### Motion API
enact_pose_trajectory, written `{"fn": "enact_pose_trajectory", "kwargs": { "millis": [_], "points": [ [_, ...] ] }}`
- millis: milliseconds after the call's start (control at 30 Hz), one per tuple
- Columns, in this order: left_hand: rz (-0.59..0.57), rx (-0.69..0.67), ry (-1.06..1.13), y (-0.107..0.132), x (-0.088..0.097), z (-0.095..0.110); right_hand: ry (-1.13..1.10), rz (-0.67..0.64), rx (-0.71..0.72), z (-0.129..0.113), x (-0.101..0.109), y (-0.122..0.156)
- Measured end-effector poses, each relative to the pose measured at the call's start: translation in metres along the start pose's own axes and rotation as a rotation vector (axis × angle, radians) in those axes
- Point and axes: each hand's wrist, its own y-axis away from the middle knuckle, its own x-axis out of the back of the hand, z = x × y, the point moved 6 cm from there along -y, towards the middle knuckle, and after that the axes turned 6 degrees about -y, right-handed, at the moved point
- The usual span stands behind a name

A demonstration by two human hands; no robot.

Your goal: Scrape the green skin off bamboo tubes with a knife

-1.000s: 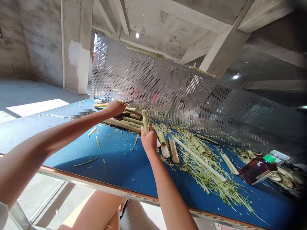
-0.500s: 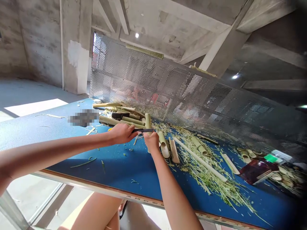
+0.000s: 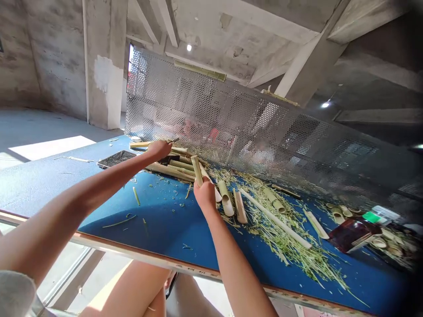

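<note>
My right hand (image 3: 205, 194) is closed around a split bamboo piece (image 3: 197, 169), which stands tilted above the blue table. My left hand (image 3: 160, 150) is a fist over the pile of bamboo at the back, apart from that piece. A short dark blade (image 3: 173, 140) sticks out beyond its fingers, seemingly a knife whose handle the fist hides. Just right of my right hand lie a bamboo tube (image 3: 225, 197) and a flat split piece (image 3: 240, 206). Below my left hand are several cut bamboo lengths (image 3: 181, 164).
A perforated metal screen (image 3: 231, 119) lines the back, with people blurred behind it. Green shavings (image 3: 280, 237) and a long bamboo strip (image 3: 276, 219) cover the right. A dark red box (image 3: 353, 234) stands far right; a black flat object (image 3: 116, 159) lies left.
My left hand has drawn the knife up and left, off the bamboo piece. My right hand keeps its hold, and the piece now leans left.
</note>
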Motion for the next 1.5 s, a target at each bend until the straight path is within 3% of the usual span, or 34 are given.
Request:
{"fn": "enact_pose_trajectory", "kwargs": {
  "millis": [100, 233, 367, 467, 733, 800, 900, 967, 1033, 1133, 1333, 1500],
  "points": [
    [0.14, -0.001, -0.063, 0.007, 0.012, -0.007, -0.148, -0.002, -0.06, 0.011, 0.001, -0.002],
    [0.183, -0.284, -0.092, 0.055, 0.001, 0.026, -0.292, 0.018, -0.09, 0.02, 0.005, -0.003],
    [0.138, -0.438, -0.148, 0.083, -0.012, 0.06, -0.355, 0.019, -0.086, 0.02, 0.003, -0.001],
    [0.128, -0.468, -0.133, 0.078, -0.021, 0.07, -0.351, 0.035, -0.078, 0.02, 0.003, -0.001],
    [0.166, -0.525, -0.121, 0.052, -0.039, 0.076, -0.089, 0.063, -0.074, 0.022, 0.008, -0.007],
    [0.144, -0.416, -0.079, 0.032, -0.033, 0.068, -0.058, 0.055, -0.085, 0.021, 0.008, -0.007],
    [0.114, -0.067, 0.016, -0.006, -0.014, 0.037, -0.068, 0.055, -0.055, 0.016, 0.007, -0.004],
    [0.139, 0.024, 0.022, -0.022, 0.0, 0.022, -0.128, 0.054, -0.046, 0.014, 0.005, -0.003],
    [0.186, 0.007, 0.027, -0.023, 0.011, 0.018, -0.213, 0.036, -0.069, 0.017, 0.004, -0.002],
    [0.235, -0.14, 0.038, 0.0, 0.013, 0.029, -0.311, 0.02, -0.071, 0.021, 0.005, -0.002],
    [0.199, -0.409, -0.02, 0.057, -0.005, 0.062, -0.299, 0.023, -0.032, 0.022, 0.006, -0.004],
    [0.138, -0.451, -0.076, 0.071, -0.025, 0.074, -0.13, 0.008, -0.019, 0.02, 0.004, -0.003]
  ]
}}
